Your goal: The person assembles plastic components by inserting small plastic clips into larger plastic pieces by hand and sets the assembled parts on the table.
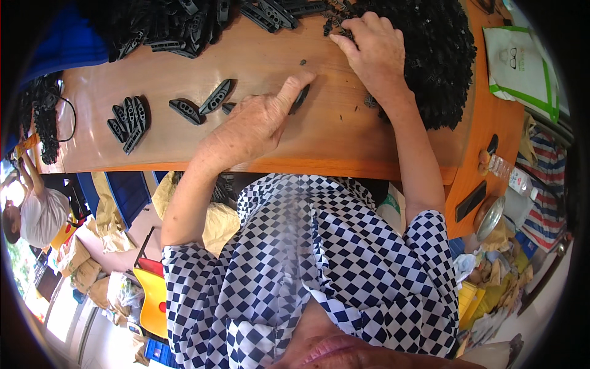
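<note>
My left hand [249, 126] is closed around a black curved plastic piece [300, 98], whose end shows past the thumb and index finger. Much of that piece is hidden by the hand. To its left, two slotted, boat-shaped black pieces [216, 96] lie on the wooden table [319, 138], and part of another shows beside the wrist. Farther right, my right hand [376, 55] reaches over small black clips [332, 23] at the far side, thumb and index finger curved with a gap between them. A single small clip [303, 62] lies just beyond my left hand.
A big heap of small black parts [433, 61] covers the table's right side. Long black pieces [178, 31] pile up at the far left, and a small group [129, 122] lies nearer. At right are a green-edged white bag [522, 64], a phone [471, 201] and a bottle [510, 172].
</note>
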The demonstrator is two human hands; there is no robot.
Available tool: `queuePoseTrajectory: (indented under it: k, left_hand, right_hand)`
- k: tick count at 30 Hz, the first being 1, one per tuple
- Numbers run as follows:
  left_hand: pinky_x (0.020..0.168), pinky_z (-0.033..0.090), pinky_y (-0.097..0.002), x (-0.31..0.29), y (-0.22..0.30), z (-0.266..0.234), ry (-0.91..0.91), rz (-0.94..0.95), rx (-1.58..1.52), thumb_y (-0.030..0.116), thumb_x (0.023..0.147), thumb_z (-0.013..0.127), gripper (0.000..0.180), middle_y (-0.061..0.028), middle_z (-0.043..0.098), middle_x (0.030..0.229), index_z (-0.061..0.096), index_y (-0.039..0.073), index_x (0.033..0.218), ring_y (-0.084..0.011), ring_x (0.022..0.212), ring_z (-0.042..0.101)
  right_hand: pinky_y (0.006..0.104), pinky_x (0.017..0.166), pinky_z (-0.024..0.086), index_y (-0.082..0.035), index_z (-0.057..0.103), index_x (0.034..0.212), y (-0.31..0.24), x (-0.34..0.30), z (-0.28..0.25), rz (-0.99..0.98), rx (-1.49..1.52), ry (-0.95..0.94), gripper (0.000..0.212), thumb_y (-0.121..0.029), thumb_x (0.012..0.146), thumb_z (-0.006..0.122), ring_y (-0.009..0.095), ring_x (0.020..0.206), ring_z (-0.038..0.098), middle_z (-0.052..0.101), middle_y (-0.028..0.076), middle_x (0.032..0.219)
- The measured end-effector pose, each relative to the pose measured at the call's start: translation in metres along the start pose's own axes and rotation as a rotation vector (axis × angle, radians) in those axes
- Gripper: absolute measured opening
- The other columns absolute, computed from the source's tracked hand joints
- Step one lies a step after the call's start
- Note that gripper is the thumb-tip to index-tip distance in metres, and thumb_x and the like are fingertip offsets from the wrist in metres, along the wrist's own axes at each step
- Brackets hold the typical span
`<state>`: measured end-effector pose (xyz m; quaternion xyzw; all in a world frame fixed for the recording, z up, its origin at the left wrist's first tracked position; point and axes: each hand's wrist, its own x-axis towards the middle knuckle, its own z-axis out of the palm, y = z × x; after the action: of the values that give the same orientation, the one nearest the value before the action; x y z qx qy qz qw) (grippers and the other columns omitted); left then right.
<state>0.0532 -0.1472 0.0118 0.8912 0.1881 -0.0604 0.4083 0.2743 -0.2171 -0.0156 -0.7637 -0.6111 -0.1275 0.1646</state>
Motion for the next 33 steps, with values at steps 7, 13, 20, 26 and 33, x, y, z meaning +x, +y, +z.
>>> queuePoseTrajectory:
  k: [7,13,20,26,33]
  left_hand:
    - [0.073,0.053,-0.0409,0.037,-0.023,-0.038,0.468,0.176,0.457,0.009,0.080,0.064,0.055,-0.0088,0.061,0.110,0.046,0.018,0.131,-0.0327,0.083,0.064]
    - [0.087,0.043,-0.0384,0.079,-0.032,-0.052,0.549,0.247,0.745,0.008,0.082,0.053,0.016,-0.0129,0.054,0.103,0.057,0.006,0.098,-0.0274,0.103,0.053]
    - [0.081,0.045,-0.0393,0.072,-0.028,-0.039,0.628,0.102,0.336,0.009,0.085,0.058,0.017,-0.0135,0.061,0.091,0.053,0.007,0.100,-0.0298,0.091,0.060]
    - [0.075,0.059,-0.0302,0.053,-0.021,0.003,0.387,0.102,-1.310,0.018,0.097,0.052,0.022,-0.0187,0.064,0.108,0.051,0.005,0.114,-0.0272,0.097,0.066]
    - [0.082,0.058,-0.0323,0.036,0.004,0.034,0.184,0.176,-1.658,0.017,0.097,0.049,0.034,-0.0222,0.059,0.114,0.043,-0.001,0.126,-0.0314,0.106,0.062]
  right_hand:
    - [0.0327,0.067,0.040,-0.010,0.067,0.088,0.000,0.005,0.015,-0.079,-0.172,-0.009,0.015,-0.021,0.078,0.071,0.017,0.079,0.051,0.054,-0.001,0.081]
    - [0.0310,0.063,0.046,-0.006,0.066,0.089,0.006,-0.007,0.015,-0.171,0.168,0.284,0.011,-0.007,0.079,0.070,0.018,0.073,0.059,0.062,0.002,0.080]
    - [0.0296,0.065,0.053,-0.004,0.064,0.088,-0.005,-0.035,-0.006,-0.166,0.375,0.472,0.020,0.005,0.070,0.069,0.023,0.076,0.063,0.065,0.007,0.085]
    - [0.0315,0.066,0.052,-0.004,0.063,0.089,-0.017,-0.053,-0.018,-0.241,0.362,0.536,0.026,0.006,0.067,0.070,0.024,0.077,0.062,0.063,0.008,0.088]
    - [0.0319,0.065,0.051,-0.004,0.062,0.087,-0.033,-0.062,-0.029,-0.119,0.481,0.531,0.024,0.007,0.068,0.071,0.023,0.077,0.059,0.060,0.007,0.087]
